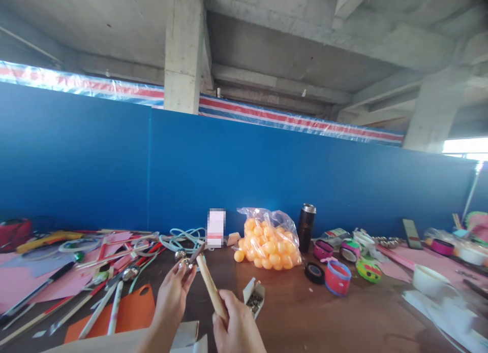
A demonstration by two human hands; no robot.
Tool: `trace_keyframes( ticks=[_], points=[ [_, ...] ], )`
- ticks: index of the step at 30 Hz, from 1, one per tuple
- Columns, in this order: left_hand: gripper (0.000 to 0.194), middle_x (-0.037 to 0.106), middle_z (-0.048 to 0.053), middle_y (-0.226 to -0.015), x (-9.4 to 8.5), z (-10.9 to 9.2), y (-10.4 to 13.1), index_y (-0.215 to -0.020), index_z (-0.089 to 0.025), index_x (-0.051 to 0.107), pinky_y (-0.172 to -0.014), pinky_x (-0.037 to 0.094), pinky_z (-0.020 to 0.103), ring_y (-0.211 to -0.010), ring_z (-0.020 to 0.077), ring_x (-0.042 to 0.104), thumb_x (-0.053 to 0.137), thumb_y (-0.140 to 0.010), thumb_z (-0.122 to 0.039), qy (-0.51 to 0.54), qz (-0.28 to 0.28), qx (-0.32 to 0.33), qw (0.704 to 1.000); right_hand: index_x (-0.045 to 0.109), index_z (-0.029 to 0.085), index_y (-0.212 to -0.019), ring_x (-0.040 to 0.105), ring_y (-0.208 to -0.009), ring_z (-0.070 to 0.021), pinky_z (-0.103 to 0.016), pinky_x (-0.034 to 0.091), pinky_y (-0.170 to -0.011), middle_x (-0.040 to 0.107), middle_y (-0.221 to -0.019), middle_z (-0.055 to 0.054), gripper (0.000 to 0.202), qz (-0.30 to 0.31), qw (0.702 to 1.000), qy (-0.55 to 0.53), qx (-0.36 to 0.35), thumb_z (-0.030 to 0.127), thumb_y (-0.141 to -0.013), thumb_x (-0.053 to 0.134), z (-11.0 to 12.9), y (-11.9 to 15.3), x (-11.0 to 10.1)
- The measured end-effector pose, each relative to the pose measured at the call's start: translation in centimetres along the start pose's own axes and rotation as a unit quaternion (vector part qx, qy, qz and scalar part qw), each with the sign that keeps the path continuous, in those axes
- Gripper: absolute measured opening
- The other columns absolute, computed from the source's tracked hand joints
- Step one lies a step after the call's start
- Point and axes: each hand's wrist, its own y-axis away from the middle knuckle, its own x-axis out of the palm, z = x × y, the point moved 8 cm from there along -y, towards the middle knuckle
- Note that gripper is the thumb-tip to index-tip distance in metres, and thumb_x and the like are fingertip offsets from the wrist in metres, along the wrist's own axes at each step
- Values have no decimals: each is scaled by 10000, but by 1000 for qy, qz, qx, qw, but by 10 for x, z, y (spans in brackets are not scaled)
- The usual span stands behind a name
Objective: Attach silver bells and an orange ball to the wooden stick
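Observation:
My left hand is closed, its fingertips pinching a shiny silver ball. A dark, narrow pointed piece sticks up beside that ball; whether my fingers hold it too, I cannot tell. My right hand wraps round a pale wooden stick, tilted with its upper end close to the ball. Just behind my left hand lies another silver ball. A small open white box with small metal pieces in it stands to the right of the stick.
Behind my hands stand a clear bag of orange balls, a black thermos and a phone. Black tape and a red cup-like piece are right. Left are an orange sheet and several sticks. A blue partition closes the back.

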Motion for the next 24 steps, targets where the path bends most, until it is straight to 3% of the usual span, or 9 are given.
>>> trace_keyframes(
  ticks=[17, 24],
  points=[
    [117, 635, 32, -796, -1, -3, 1, -702, -125, 627, -874, 491, 357, -726, 100, 621, 554, -759, -53, -8, -5, 14, 1000, 522, 198, -1002, 620, -722, -188, -224, 462, -647, 640, -811, -39, 390, -15, 1000, -10, 0, 57, -644, 459, -5, -2, 0],
    [128, 637, 42, -833, -6, 2, -4, -727, -129, 625, -872, 492, 360, -747, 109, 627, 539, -766, -42, -13, -9, 8, 1000, 532, 186, -1029, 620, -726, -186, -219, 456, -643, 648, -810, -45, 412, 15, 1000, 8, 1, 42, -653, 448, -5, 0, 5]
  ],
)
